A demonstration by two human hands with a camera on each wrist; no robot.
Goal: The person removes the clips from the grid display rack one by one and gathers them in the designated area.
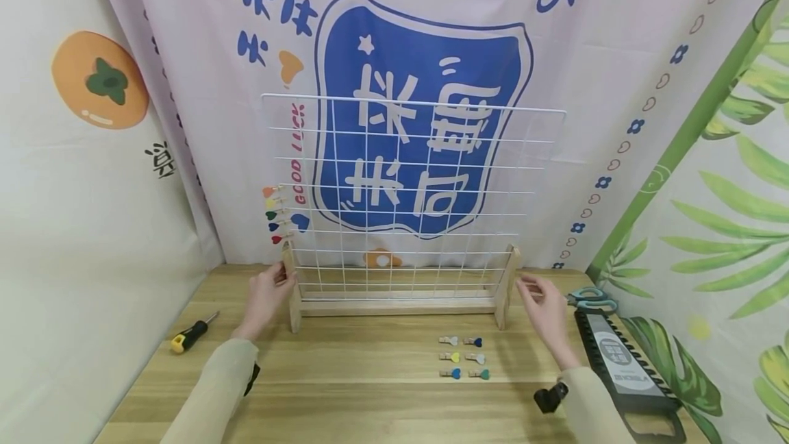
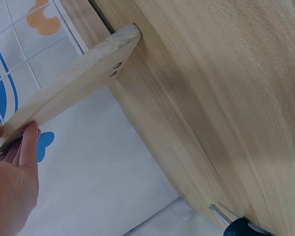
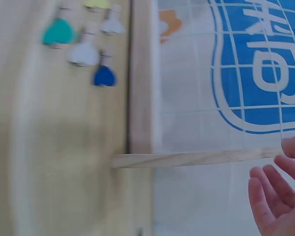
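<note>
**Fingers at both uprights of the grid stand**

Fingers (image 2: 28, 147) of the left hand (image 1: 266, 298) lie together, nearly straight, w/ the tips pressed on the top end of the left wooden upright (image 1: 291, 286); thumb side is hidden in the wrist view, so can't tell if it wraps behind. Fingers (image 3: 265, 191) of the right hand (image 1: 545, 314) are relaxed, slightly spread & a little bent, just beside the right wooden upright (image 1: 507, 285), apart from it, holding nothing.

The uprights carry a white wire grid (image 1: 413, 190) standing vertical on the wooden table (image 1: 370, 389), w/ a wooden rail (image 1: 397, 306) running between them along the base. Five heart clips (image 1: 274, 214) are pegged in a column on the grid's left edge: orange, yellow, green, blue, red from top to bottom. No container in sight; six more loose clips (image 1: 464, 358) lie on the table in two columns, in front of the stand's right half, near the right hand.

Both forearms reach forward from the near edge in beige sleeves, palms turned inward toward the stand. Left wrist is slightly raised, right hand is held lower & tilted.

Further out: a screwdriver (image 1: 192, 334) w/ yellow-black handle left of the left arm, scissors (image 1: 592, 300) w/ teal handles right of the right hand, & a black packaged tool (image 1: 622, 362) just below them. Printed cloth (image 1: 425, 122) hangs behind.
</note>
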